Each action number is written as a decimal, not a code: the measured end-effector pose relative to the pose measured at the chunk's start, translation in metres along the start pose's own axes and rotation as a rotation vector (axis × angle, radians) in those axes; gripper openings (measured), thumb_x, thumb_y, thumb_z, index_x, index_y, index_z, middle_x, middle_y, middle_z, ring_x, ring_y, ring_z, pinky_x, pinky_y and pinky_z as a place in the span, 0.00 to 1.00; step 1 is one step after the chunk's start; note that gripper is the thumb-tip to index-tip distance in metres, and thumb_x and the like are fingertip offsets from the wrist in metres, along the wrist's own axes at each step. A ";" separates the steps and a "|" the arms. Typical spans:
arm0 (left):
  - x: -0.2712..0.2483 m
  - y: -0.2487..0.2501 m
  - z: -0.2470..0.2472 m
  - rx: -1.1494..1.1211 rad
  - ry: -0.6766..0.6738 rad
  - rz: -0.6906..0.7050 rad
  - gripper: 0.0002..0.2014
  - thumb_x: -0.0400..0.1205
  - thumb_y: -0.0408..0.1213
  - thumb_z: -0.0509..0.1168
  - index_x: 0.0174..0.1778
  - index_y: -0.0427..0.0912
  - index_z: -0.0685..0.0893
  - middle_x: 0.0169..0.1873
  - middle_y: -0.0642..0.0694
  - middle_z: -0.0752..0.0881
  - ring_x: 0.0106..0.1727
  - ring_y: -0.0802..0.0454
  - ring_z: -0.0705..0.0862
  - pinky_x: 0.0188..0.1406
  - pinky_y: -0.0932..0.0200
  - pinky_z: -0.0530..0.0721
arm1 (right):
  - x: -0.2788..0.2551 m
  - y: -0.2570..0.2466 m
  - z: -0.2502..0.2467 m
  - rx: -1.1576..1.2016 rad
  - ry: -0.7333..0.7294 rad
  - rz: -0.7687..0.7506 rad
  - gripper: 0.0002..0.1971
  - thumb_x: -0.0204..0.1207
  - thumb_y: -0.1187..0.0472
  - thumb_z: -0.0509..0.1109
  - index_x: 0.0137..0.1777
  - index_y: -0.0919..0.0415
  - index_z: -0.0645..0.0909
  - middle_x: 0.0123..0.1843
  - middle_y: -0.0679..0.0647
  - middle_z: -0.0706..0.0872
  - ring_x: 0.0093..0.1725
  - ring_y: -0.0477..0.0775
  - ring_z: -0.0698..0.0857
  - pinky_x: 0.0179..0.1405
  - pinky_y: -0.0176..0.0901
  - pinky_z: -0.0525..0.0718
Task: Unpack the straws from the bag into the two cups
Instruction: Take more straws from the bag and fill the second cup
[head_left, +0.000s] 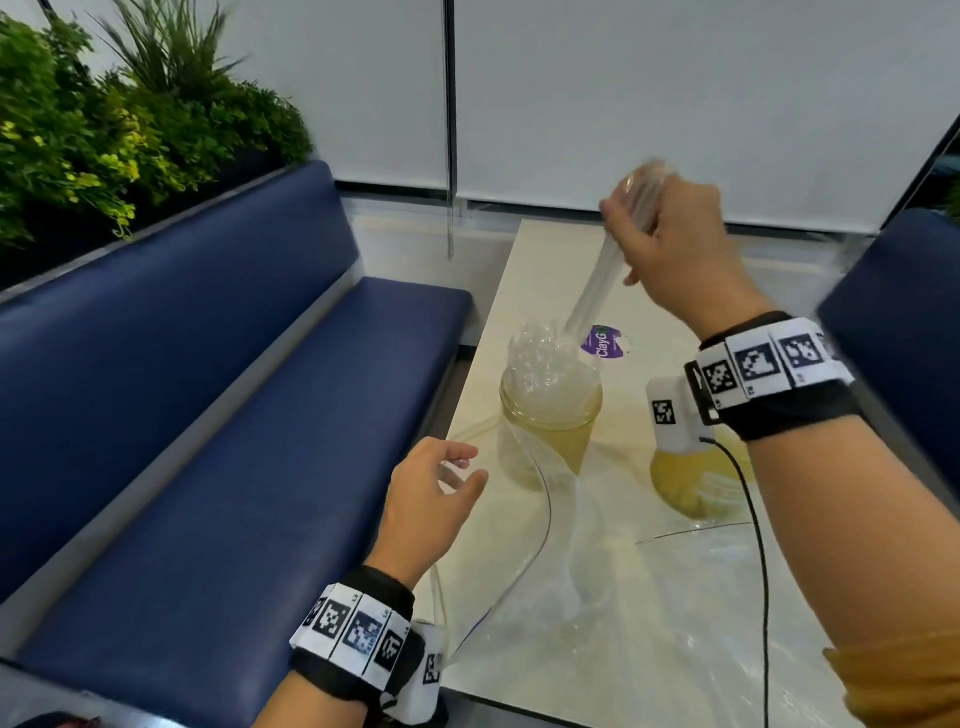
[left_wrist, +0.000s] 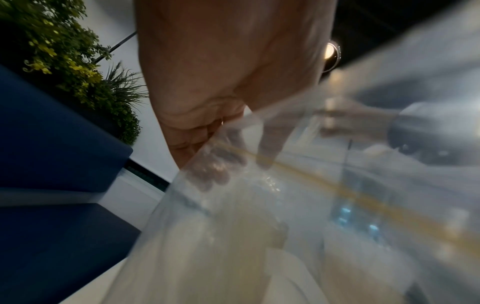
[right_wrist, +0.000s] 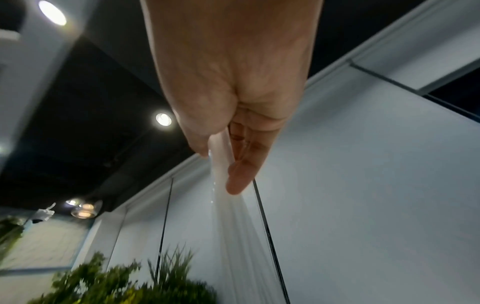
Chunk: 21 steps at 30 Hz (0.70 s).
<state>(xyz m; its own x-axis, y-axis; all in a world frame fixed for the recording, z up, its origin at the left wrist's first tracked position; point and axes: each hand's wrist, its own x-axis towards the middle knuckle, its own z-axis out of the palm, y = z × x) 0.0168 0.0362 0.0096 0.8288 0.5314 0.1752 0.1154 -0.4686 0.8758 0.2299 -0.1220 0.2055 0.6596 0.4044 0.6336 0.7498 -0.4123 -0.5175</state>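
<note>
nearest us, below and between our wrists, the clear plastic bag (head_left: 597, 582) lies slack on the pale table (head_left: 675, 649). we see no straws left inside it, though the film is glossy and creased, so we cannot be sure it is empty.

our left hand (head_left: 431, 499) hovers at the bag's upper edge with fingers loosely spread and lightly curled. in the left wrist view the film lies over the fingertips, but whether they pinch it or only touch it we cannot tell.

just past the left hand stands the near cup (head_left: 548, 431), a clear cup of yellowish drink with crumpled clear plastic heaped at its mouth. under our right wrist sits the second cup (head_left: 691, 483), also yellowish and mostly hidden by the wristband and its camera, so we cannot say whether it holds a straw.

further out and higher, our right hand (head_left: 670, 249) is closed round a bundle of translucent straws (head_left: 597, 280), thumb on one side and fingers on the other. the bundle slants down with its lower end at the near cup's mouth, beside a purple label (head_left: 602, 343).

by our reckoning the straws are out of the bag and the first delivery is under way. sharing them between both cups looks to be what remains.
</note>
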 end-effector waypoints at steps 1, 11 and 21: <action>0.001 0.000 -0.001 0.023 0.000 0.012 0.09 0.80 0.43 0.75 0.50 0.61 0.83 0.49 0.60 0.85 0.48 0.67 0.85 0.47 0.74 0.81 | -0.001 0.009 0.009 -0.008 -0.053 0.022 0.18 0.85 0.49 0.67 0.56 0.67 0.82 0.42 0.59 0.88 0.27 0.48 0.88 0.23 0.49 0.89; 0.005 0.003 0.002 0.053 -0.001 0.067 0.06 0.82 0.44 0.72 0.53 0.59 0.85 0.49 0.61 0.84 0.51 0.72 0.82 0.43 0.82 0.78 | -0.028 0.086 0.087 -0.136 -0.387 0.202 0.15 0.82 0.47 0.70 0.49 0.62 0.82 0.40 0.56 0.86 0.27 0.51 0.89 0.20 0.35 0.80; 0.006 0.011 0.000 0.087 -0.044 0.063 0.08 0.83 0.42 0.70 0.57 0.56 0.85 0.52 0.62 0.85 0.51 0.71 0.83 0.44 0.82 0.78 | -0.042 0.106 0.097 -0.094 -0.364 0.249 0.26 0.70 0.49 0.81 0.67 0.48 0.80 0.61 0.47 0.85 0.62 0.53 0.82 0.65 0.51 0.80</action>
<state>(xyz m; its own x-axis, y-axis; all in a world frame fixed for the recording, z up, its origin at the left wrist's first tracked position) 0.0236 0.0342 0.0200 0.8590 0.4683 0.2068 0.1077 -0.5603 0.8213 0.2866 -0.1040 0.0680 0.8074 0.5371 0.2442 0.5689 -0.5990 -0.5634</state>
